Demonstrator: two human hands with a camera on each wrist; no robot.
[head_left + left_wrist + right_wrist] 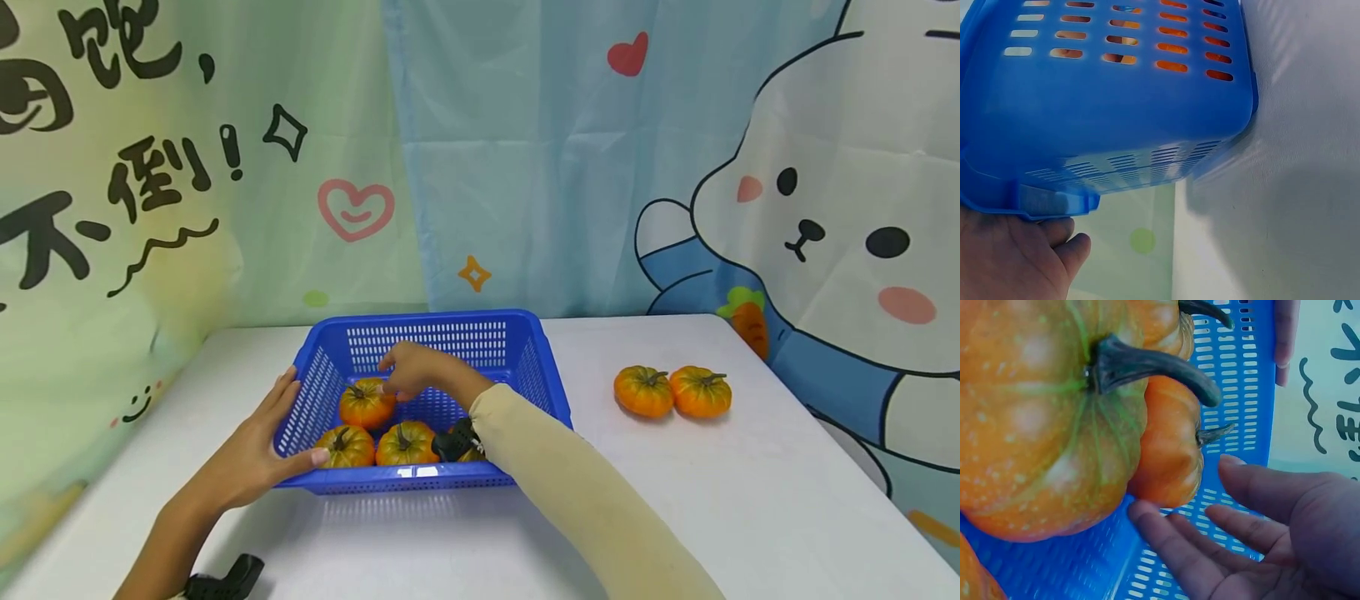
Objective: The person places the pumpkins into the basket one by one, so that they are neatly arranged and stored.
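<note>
Head view: bright, even, diffuse light. Soft shadow on the white table (pixel 420 550) under the near side of the blue basket (pixel 352 480), between my left hand (pixel 243 454) and my right sleeve (pixel 592 500); light from above. Small white glare on the near rim, right of my left thumb. Cloth (pixel 480 183) blurred low beyond my left hand.

Left wrist view: bluish cast; broad, soft-edged table shadow beyond my fingertips.

Right wrist view: cool cast; pale highlights on the nearest pumpkin (pixel 1029 444), ahead of my right hand (pixel 1260 537); my fingertips slightly soft.
</note>
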